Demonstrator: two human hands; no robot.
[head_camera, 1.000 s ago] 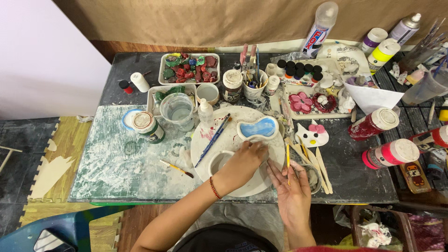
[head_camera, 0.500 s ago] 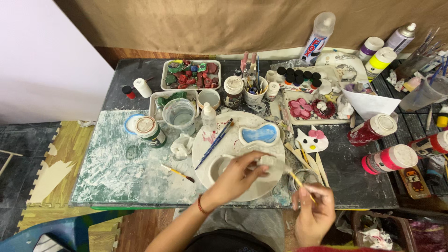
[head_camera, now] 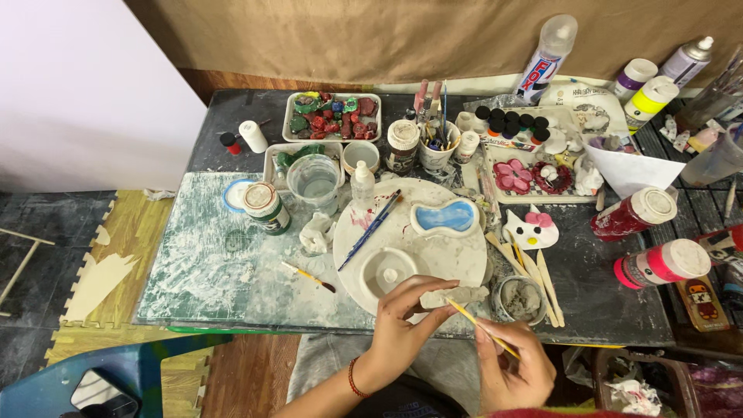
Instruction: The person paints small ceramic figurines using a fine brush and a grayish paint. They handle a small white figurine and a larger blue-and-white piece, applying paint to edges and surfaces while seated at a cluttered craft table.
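Note:
My left hand grips a small lump of grey clay at the near edge of a round white board. My right hand holds a thin yellow stick tool whose tip touches the clay. On the board lie a blue-glazed dish, a white ring dish and a blue brush. A small cup of grey slip stands just right of the clay.
A water jar, a lidded tin, red and pink paint bottles, a tray of painted pieces, a brush cup, wooden sticks and a cat-face piece crowd the dark table.
My left hand has lifted the clay lump off the board towards me. My right hand has brought the yellow stick up to the clay.

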